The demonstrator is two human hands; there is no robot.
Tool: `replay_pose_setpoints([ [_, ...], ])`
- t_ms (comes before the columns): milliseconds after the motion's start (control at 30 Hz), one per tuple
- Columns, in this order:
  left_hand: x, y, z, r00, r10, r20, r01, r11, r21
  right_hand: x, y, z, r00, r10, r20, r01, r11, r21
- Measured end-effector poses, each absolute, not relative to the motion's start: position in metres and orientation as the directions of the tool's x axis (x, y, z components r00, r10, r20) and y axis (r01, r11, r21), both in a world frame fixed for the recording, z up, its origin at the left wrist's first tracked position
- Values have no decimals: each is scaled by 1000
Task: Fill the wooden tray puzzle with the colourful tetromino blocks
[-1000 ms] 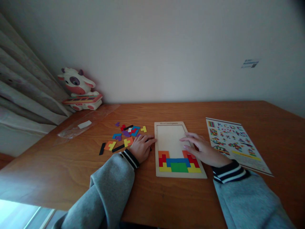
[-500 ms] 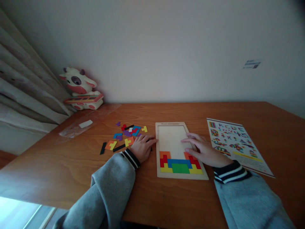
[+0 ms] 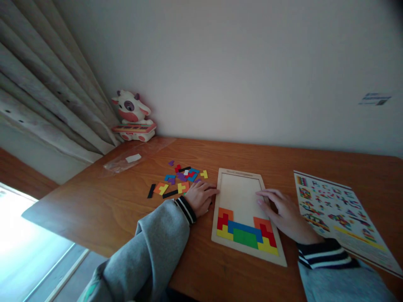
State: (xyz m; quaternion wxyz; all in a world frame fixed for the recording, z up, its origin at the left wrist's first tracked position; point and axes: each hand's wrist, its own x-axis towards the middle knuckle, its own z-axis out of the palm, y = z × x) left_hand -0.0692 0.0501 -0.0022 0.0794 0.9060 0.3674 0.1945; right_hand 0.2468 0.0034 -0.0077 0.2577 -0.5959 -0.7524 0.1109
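Note:
A wooden puzzle tray (image 3: 215, 226) lies flat in front of me, its lower part filled with fitted blocks, among them a green block (image 3: 245, 238) and a blue block (image 3: 245, 228). My left hand (image 3: 200, 198) rests on the table at the tray's left side, fingers stretched to its edge; what lies under the palm is hidden. Across the right rim reaches my right hand (image 3: 285, 216), fingers extended over the bare upper part and no block visible in them. Loose coloured pieces, such as a yellow piece (image 3: 204, 174) and a black bar (image 3: 170, 193), lie beyond my left hand.
A printed pattern sheet (image 3: 340, 209) lies to the right of the tray. At the back left are a clear plastic bag (image 3: 118, 164) and a toy cow with a keyboard (image 3: 134, 117). The wall borders the table's far edge, with a curtain (image 3: 56, 84) at left.
The view has turned left and tilted, so everything appears shifted right. My right hand's thumb has moved up off the orange block, which now shows more fully. The left hand stays beside the tray.

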Motion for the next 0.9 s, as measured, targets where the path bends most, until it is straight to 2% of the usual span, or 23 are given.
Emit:
replay_pose_setpoints([
  [133,-68,48,0,658,686,310,634,-727,263,247,4,-15,-142,944,299,844,273,-462],
  [300,-70,50,-7,676,676,294,636,-737,231,254,-1,-23,-102,933,345,801,282,-527],
  [533,-71,52,0,618,678,397,630,-730,265,260,-7,-29,0,969,245,752,162,-639],
  [667,-96,54,9,545,711,445,690,-681,243,268,-11,-36,37,978,207,723,117,-681],
  [767,-136,55,10,500,726,473,721,-651,236,266,-15,-28,43,947,320,737,186,-650],
  [900,-185,56,8,495,768,406,765,-607,217,230,-23,10,-76,849,523,784,375,-495],
])
